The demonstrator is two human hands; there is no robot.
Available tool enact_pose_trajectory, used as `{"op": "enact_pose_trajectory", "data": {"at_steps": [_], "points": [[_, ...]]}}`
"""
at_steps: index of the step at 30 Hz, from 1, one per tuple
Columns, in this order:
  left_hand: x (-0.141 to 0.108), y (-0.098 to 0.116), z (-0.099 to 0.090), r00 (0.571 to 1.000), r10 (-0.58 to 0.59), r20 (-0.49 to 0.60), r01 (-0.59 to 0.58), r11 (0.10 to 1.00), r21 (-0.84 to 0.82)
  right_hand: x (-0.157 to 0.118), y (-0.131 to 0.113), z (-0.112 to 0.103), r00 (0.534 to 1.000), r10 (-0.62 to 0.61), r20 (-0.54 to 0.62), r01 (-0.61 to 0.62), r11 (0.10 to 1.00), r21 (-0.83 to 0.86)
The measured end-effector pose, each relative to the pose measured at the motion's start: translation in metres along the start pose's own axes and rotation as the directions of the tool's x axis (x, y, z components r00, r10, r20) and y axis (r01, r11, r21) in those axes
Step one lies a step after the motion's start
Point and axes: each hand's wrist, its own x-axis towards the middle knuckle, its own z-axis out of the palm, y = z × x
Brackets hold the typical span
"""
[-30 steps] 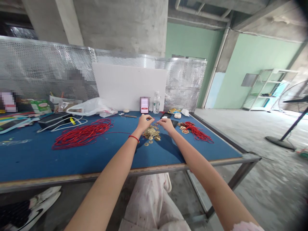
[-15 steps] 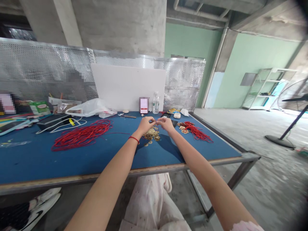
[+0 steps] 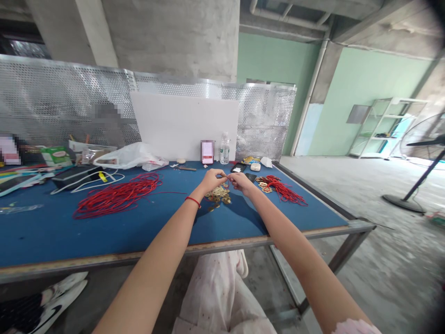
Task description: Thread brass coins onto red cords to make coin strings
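My left hand (image 3: 212, 181) is closed in a pinch above a pile of brass-coloured coins (image 3: 219, 195). Fingertip to fingertip with it, my right hand (image 3: 240, 181) pinches too. A short bit of thin red cord (image 3: 228, 183) shows between them; its ends are hidden by the fingers. Some of the coins have holes in the middle. To the right lies a bundle of red cords (image 3: 285, 191) with flower-shaped groups of coins (image 3: 264, 186) at its far end. A large hank of loose red cord (image 3: 116, 197) spreads out on the left.
On the blue table (image 3: 167, 227), a propped phone (image 3: 207, 152) and a water bottle (image 3: 224, 149) stand at the back. A white plastic bag (image 3: 134, 157), a black box (image 3: 78, 177) with a white cable, and a hammer (image 3: 187, 169) lie further left. A white case (image 3: 255, 167) sits back right.
My right hand has turned slightly and shifted a little down, its fingertips still by the left ones. The coins at the near edge of the pile look shifted.
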Motion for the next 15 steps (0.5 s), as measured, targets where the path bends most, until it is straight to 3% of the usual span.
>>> {"op": "enact_pose_trajectory", "data": {"at_steps": [4,9,12,15], "points": [[-0.0017,0.0086,-0.0016,0.994,-0.098,0.043,0.103,0.986,-0.133,0.0000,-0.0013,0.0006,1.000,0.022,0.004,-0.023,0.993,0.112],[-0.0045,0.0110,-0.0022,0.971,-0.217,0.105,0.240,0.909,-0.342,0.0016,-0.0052,-0.0016,0.991,0.063,-0.121,-0.031,0.968,0.250],[-0.0036,0.0055,-0.0043,0.927,-0.313,0.205,0.374,0.787,-0.490,0.0035,-0.0061,-0.0054,0.970,0.069,-0.235,0.003,0.956,0.292],[-0.0015,0.0022,-0.0080,0.856,-0.426,0.293,0.511,0.611,-0.605,0.0046,-0.0063,-0.0087,0.957,0.059,-0.285,0.024,0.960,0.278]]}}
